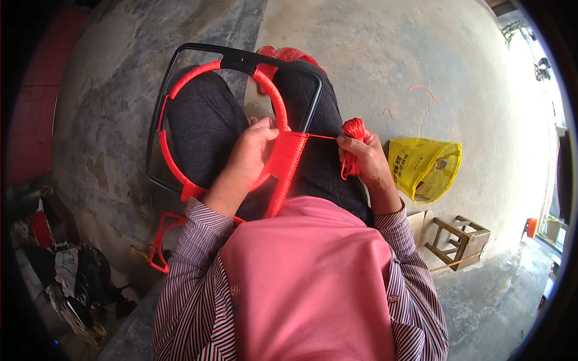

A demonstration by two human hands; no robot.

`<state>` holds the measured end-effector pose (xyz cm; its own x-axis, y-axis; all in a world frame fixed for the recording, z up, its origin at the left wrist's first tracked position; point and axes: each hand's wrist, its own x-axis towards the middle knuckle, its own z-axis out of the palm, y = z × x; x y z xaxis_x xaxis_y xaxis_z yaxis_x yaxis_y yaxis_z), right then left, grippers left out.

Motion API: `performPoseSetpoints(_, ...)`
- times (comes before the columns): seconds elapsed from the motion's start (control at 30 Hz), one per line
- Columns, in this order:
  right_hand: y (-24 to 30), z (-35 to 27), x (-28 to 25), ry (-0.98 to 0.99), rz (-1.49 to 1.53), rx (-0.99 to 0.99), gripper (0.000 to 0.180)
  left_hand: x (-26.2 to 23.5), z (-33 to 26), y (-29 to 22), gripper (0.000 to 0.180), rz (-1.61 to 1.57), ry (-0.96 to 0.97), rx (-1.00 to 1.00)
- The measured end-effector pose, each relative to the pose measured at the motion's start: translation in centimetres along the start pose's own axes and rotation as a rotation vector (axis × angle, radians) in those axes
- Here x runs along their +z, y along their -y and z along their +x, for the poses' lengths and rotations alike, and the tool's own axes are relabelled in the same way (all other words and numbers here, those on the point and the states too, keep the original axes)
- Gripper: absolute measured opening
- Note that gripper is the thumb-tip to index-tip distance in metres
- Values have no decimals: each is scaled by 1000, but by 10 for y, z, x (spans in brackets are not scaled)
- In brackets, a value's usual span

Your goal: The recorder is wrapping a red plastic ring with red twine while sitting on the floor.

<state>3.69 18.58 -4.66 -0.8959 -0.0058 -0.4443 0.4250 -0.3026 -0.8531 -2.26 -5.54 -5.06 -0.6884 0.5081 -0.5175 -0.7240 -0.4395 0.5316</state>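
A black metal frame with rounded corners lies across my thighs. Inside it sits a ring wrapped in red cord, and a wide red wrapped band joins ring and frame on the right. My left hand is closed round the ring beside this band; its fingertips are partly hidden. In the fingers of my right hand is a bundle of red cord, with loose strands hanging below. One taut strand runs from the bundle to the frame's right bar.
A yellow bag lies open on the concrete floor to the right, near a small wooden stool. Red cord scraps lie farther off. At left are another red frame and a dark heap of items.
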Motion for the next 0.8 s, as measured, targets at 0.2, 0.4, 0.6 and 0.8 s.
performPoseSetpoints(0.2,-2,3,-3,10,-75,7,10,-8,9,3,24,12,6,29)
performPoseSetpoints(0.4,-2,-5,-2,20,-188,-16,11,-16,22,3,26,125,-39,41)
performPoseSetpoints(0.6,-6,-3,-16,-61,-213,63,12,-5,9,1,28,-22,45,9)
performPoseSetpoints(0.8,25,32,-33,-268,-461,-259,28,-11,11,3,27,-74,-5,-16)
